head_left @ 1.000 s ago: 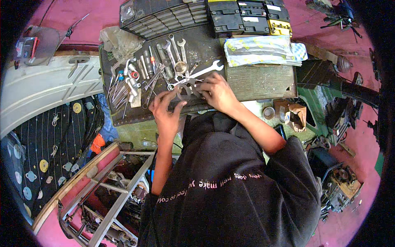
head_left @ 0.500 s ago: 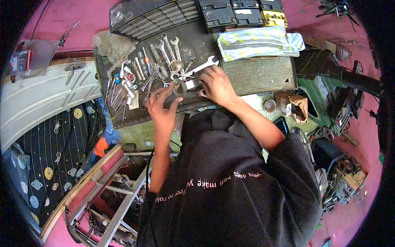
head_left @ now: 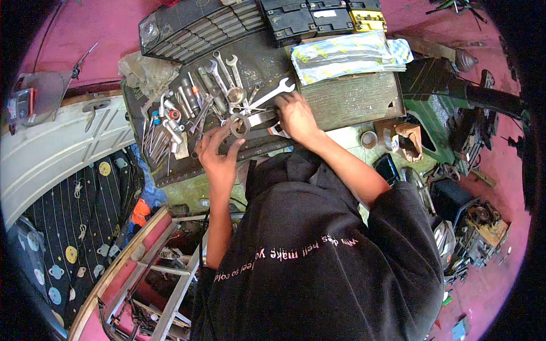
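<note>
"Grey metal, dull and bare: what is that in the left hand [head_left: 217, 154]?"

"A metal ring [head_left: 239, 126], thick-walled and hollow. Thumb and index finger pinch it from opposite sides. It sits between the two hands, over the front part of the dark mat [head_left: 261, 143]."

"And the right hand [head_left: 298, 118]?"

"Curled, at the dark end of a flat, shiny bar [head_left: 263, 117]. Its fingertips are partly hidden, so I cannot tell whether they press together on anything, nor whether bar and ring are one piece."

"What could go wrong?"

"If the thumb eases, the ring could slip, I think, because its rim looks smooth and only two digits seem to bear it. Being round, it could then roll off the front edge. And a large open-ended spanner [head_left: 265, 99] lies just behind the right fingers; a wide sweep of the knuckles might shove it into the loose tools."

"Which feel like what, by the look of them?"

"Hard and slick: tubular sockets [head_left: 176, 137] in a jumble, a cup-shaped metal piece [head_left: 235, 95]. Past them, a crumpled clear plastic bag [head_left: 149, 74], a ribbed black grille [head_left: 210, 29], boxy batteries [head_left: 331, 21] and a wrinkled, glossy packet [head_left: 333, 59] on grainy, scuffed board [head_left: 348, 98]."
</note>
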